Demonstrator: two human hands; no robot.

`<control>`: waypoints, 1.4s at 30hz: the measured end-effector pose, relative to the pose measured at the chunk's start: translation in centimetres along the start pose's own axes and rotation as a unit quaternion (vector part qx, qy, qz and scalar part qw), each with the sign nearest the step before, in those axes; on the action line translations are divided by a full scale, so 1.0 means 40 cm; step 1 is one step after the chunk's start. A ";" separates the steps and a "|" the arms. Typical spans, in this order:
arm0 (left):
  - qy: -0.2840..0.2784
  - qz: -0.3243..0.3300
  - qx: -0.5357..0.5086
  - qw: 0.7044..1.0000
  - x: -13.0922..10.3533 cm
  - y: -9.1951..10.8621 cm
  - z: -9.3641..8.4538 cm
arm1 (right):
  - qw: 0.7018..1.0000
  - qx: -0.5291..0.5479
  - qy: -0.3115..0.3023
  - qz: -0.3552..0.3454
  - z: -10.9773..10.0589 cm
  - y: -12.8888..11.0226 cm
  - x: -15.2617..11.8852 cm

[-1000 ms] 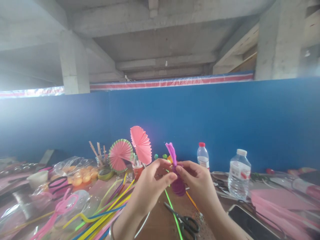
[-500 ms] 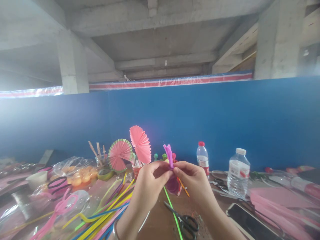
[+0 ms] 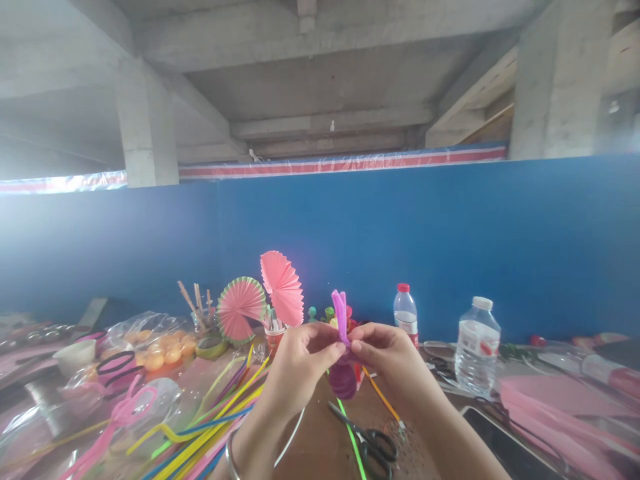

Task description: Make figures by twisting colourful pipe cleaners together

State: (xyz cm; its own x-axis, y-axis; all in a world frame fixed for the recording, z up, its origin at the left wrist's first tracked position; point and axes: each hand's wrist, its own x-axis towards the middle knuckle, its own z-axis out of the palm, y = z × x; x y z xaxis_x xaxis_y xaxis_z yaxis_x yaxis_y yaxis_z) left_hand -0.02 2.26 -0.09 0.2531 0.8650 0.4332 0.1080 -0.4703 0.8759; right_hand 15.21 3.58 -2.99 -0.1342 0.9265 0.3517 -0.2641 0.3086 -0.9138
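Between my hands is a purple pipe-cleaner figure (image 3: 343,379), with a coiled round lower part and narrow loops standing up on top like ears. My left hand (image 3: 300,363) pinches it from the left, thumb and fingertips at the base of the loops. From the other side my right hand (image 3: 385,353) grips the same spot between thumb and forefinger. Below the hands lie black-handled scissors (image 3: 373,443) and a bright green pipe cleaner (image 3: 353,437) on the brown table. An orange pencil-like stick (image 3: 385,400) rests near my right wrist.
Many coloured pipe cleaners (image 3: 200,440) lie at left, beside a bag of orange balls (image 3: 163,350). Pink paper fans (image 3: 283,287) stand behind. Two plastic bottles, one red-capped (image 3: 406,310) and one white-capped (image 3: 477,353), a phone (image 3: 500,443) and pink sheets (image 3: 555,407) are at right.
Both hands have shifted slightly, and the purple figure has moved a little right. More of its coiled lower part shows beneath the fingers now.
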 end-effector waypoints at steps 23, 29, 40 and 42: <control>0.054 0.012 0.000 0.998 0.014 -0.005 0.016 | 0.978 -0.163 0.105 -0.076 0.023 -0.004 -0.001; 0.097 0.025 0.016 0.995 0.019 -0.018 0.012 | 0.989 -0.116 0.066 -0.070 0.047 -0.018 -0.013; 0.094 0.053 0.069 0.992 0.005 -0.004 0.015 | 0.999 0.005 0.034 -0.029 0.040 0.008 -0.009; 0.058 0.036 0.057 0.996 0.003 0.002 0.010 | 0.999 -0.007 0.038 -0.008 0.027 0.008 -0.007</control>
State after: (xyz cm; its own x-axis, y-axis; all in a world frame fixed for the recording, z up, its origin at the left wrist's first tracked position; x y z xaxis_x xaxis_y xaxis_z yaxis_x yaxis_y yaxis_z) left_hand 0.42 2.23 -0.05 0.1530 0.8395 0.5214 0.2033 -0.5431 0.8147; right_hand 14.11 3.20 -3.16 -0.0579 0.9350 0.3498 -0.2517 0.3254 -0.9115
